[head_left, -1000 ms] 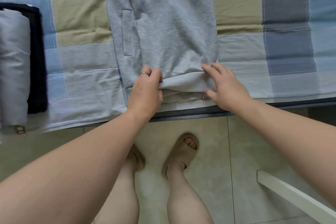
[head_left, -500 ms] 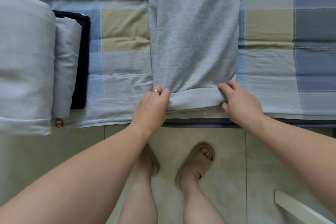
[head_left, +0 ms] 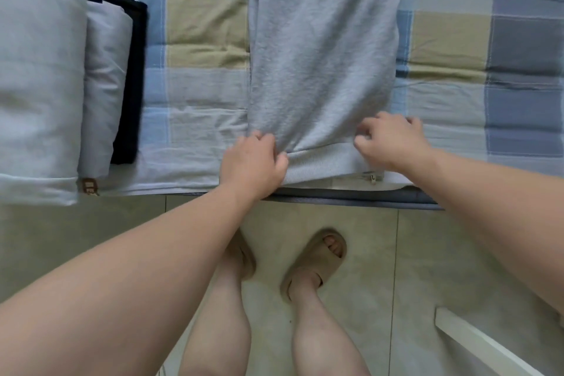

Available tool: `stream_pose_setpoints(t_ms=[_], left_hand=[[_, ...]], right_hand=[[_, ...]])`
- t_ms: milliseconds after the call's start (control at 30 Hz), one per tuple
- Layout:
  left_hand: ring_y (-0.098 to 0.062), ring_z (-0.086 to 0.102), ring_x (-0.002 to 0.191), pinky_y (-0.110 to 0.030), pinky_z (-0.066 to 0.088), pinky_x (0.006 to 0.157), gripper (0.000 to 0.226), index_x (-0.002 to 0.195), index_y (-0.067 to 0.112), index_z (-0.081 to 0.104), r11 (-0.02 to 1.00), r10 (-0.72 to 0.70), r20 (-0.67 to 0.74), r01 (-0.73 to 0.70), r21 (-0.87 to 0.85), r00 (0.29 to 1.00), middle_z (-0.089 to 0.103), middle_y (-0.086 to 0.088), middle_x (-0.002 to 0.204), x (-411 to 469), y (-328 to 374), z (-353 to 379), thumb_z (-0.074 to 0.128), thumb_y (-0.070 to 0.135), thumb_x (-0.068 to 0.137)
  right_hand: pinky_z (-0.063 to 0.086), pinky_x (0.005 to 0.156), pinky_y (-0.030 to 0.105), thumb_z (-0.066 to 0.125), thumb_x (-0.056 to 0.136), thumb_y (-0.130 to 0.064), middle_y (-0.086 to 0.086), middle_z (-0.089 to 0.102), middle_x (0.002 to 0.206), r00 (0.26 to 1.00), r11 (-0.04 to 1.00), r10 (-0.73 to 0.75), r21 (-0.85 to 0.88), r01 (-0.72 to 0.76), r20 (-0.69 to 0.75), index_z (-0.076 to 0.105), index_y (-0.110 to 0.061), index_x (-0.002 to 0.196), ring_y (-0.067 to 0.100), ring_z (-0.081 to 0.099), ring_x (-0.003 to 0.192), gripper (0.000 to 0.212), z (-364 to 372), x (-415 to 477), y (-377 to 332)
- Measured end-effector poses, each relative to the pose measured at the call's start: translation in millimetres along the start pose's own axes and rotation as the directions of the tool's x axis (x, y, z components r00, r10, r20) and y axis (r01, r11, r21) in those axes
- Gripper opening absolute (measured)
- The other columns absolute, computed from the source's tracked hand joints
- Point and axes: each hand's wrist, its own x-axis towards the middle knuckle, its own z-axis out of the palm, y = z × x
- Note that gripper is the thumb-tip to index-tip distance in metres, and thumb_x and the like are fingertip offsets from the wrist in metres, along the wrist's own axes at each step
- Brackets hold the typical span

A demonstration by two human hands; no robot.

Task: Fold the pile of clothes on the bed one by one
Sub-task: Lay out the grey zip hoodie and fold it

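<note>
Head view: soft grey fleece sweatshirt [head_left: 323, 55], a long strip lying lengthwise away from the person, ribbed hem nearest, its corners pinched by left hand [head_left: 253, 162] and right hand [head_left: 393, 143].

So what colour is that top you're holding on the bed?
Plain light grey, with no pattern. The top shows best in the head view.

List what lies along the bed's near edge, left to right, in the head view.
Large pale folded bundle → smaller pale folded piece → navy garment → left hand → grey garment → right hand.
</note>
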Motion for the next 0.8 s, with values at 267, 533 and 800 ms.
stream_pose_setpoints(t_ms=[267,533,800], left_hand=[[-0.030,0.046,0.127,-0.040,0.037,0.107,0.049,0.136,0.011,0.047,0.864,-0.223,-0.143,0.127,-0.487,0.964,0.049,-0.011,0.136,99.6,-8.7,-40.8,0.060,0.031,0.093],[-0.018,0.061,0.107,-0.028,0.048,0.087,0.048,0.131,0.012,0.050,0.617,-0.232,0.044,0.182,-0.765,0.972,0.061,-0.001,0.119,224.2,5.2,-116.9,0.069,0.031,0.091],[-0.025,0.075,0.090,-0.044,0.062,0.083,0.038,0.107,0.012,0.071,0.428,-0.045,0.503,0.471,-0.771,0.863,0.077,-0.006,0.100,260.9,0.4,-128.4,0.085,0.019,0.072]], right_hand=[[0.035,0.112,0.048,0.053,0.094,-0.036,-0.004,0.038,0.150,0.932,0.970,-0.241,0.093,0.223,0.271,0.045,-0.049,0.144,0.023,0.038,0.138,0.052,-11.8,24.0,-42.4],[0.043,0.084,0.030,0.061,0.091,-0.021,0.000,0.060,0.106,0.968,0.818,0.001,0.557,0.144,-0.253,0.062,-0.026,0.119,0.018,0.057,0.096,0.028,-70.5,106.8,-63.5],[0.042,0.108,0.040,0.061,0.088,-0.022,0.001,0.046,0.125,0.997,0.799,0.023,0.599,-0.060,0.069,0.049,-0.030,0.137,0.022,0.052,0.119,0.051,-68.9,135.0,-78.3]])
